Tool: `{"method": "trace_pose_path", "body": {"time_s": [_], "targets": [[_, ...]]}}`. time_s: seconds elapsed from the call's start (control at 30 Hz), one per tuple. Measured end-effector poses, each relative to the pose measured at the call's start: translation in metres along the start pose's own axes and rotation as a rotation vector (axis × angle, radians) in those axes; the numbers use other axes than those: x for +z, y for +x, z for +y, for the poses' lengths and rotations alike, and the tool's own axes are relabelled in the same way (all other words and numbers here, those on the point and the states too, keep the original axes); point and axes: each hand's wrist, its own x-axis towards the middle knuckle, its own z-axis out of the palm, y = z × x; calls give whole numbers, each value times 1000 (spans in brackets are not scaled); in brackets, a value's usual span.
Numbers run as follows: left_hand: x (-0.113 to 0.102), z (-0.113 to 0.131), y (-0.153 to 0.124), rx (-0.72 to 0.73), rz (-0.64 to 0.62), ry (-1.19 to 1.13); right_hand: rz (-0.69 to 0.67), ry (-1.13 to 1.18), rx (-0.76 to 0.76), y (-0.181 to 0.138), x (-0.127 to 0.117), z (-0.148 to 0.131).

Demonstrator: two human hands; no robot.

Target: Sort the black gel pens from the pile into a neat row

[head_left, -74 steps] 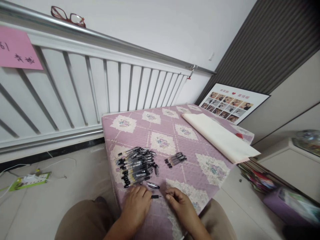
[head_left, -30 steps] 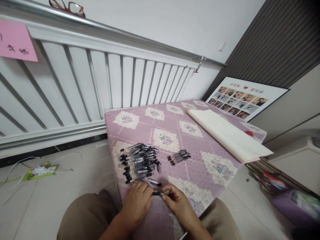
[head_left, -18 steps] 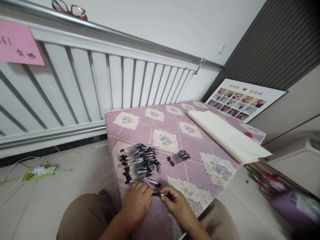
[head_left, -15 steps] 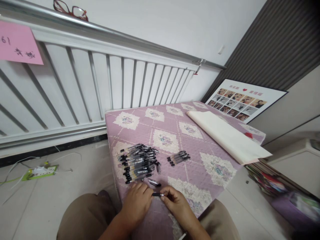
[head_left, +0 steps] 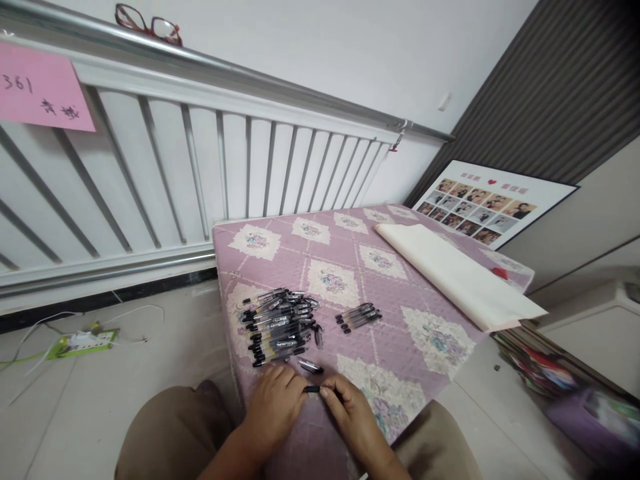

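Note:
Between my two hands is a black pen (head_left: 313, 389), held level just above the near end of the cloth-covered surface. My left hand (head_left: 279, 401) is closed around one end of it, so that part is hidden. At the other end, my right hand (head_left: 350, 404) pinches it with thumb and fingertips. Just beyond the hands lies a loose dark pen cap (head_left: 311, 366) with a silvery clip. A heap of clear-barrelled pens (head_left: 277, 327) with black ends sits ahead of my left hand. To its right, several similar pens (head_left: 359, 317) lie side by side.
A purple patterned cloth (head_left: 345, 240) covers the surface. A cream rolled sheet (head_left: 450, 273) lies on its right side. A white radiator (head_left: 260, 167) stands along the back left. A photo board (head_left: 493, 203) leans at the far right. A green power strip (head_left: 83, 341) lies on the floor.
My right fingers have closed further over the pen's end, and the silvery part seen there earlier is covered. The heap and the row are unchanged; the view has shifted slightly.

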Motion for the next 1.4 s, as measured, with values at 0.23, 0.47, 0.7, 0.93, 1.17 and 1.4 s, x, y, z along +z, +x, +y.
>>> {"method": "trace_pose_path", "body": {"time_s": [0.23, 0.47, 0.7, 0.93, 1.17, 1.4], "targets": [[1, 0, 1, -29, -8, -1, 18, 87, 4, 0, 2, 5], [3, -1, 0, -28, 1, -2, -7, 5, -3, 2, 3, 1], [3, -2, 1, -24, -8, -10, 0, 49, -2, 1, 3, 7], [1, -2, 1, -20, 0, -1, -2, 55, 4, 1, 4, 6], [1, -1, 1, -27, -12, -10, -29, 50, 19, 1, 4, 4], [-2, -1, 2, -61, -10, 15, 41, 90, 53, 0, 3, 3]]}}
